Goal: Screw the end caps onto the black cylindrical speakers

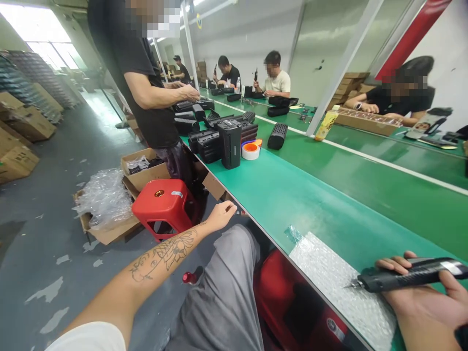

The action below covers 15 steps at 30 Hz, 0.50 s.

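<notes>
My right hand (pixel 424 297) rests on the green bench, its fingers wrapped round a black electric screwdriver (pixel 409 276) whose tip points left over a sheet of bubble wrap (pixel 336 280). My left hand (pixel 220 215) reaches out past my knee to the bench's metal edge (pixel 256 224), thumb and fingers pinched together on something too small to name. A red stool (pixel 165 204) stands just beyond that hand.
A person in a black shirt (pixel 146 73) stands at the bench beside stacked black housings (pixel 223 139), a tape roll (pixel 250 150) and a black speaker-like part (pixel 277 135). Other people sit further along. Cardboard boxes (pixel 141 173) and plastic wrap (pixel 104 197) lie on the floor.
</notes>
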Each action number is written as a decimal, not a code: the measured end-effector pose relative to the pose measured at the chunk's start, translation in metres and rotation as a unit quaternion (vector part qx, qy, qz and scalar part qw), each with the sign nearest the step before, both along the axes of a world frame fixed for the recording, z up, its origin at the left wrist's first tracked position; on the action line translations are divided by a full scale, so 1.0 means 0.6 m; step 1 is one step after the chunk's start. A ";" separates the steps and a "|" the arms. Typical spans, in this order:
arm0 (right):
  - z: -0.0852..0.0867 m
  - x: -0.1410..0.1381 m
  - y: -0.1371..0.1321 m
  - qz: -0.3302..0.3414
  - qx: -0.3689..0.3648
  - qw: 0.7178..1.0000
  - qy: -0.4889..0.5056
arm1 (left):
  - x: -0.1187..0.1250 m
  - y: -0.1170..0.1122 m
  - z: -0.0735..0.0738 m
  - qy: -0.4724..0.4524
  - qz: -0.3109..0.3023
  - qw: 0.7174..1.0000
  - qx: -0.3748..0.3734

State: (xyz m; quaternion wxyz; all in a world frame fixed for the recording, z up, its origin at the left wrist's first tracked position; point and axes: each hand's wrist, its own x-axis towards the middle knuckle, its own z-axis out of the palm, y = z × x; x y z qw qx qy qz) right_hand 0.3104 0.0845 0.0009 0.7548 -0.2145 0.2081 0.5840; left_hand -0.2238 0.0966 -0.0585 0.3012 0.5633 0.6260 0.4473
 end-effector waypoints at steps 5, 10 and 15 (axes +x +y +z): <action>-0.010 0.004 0.002 0.022 0.016 0.993 -0.118 | 0.012 0.047 0.022 0.016 0.021 0.998 0.059; -0.006 0.014 0.013 0.065 -0.006 0.966 -0.249 | 0.051 0.107 0.041 0.026 0.033 0.995 0.093; -0.003 0.021 0.005 0.089 -0.023 0.944 -0.316 | 0.125 0.222 0.057 0.014 0.049 0.996 0.080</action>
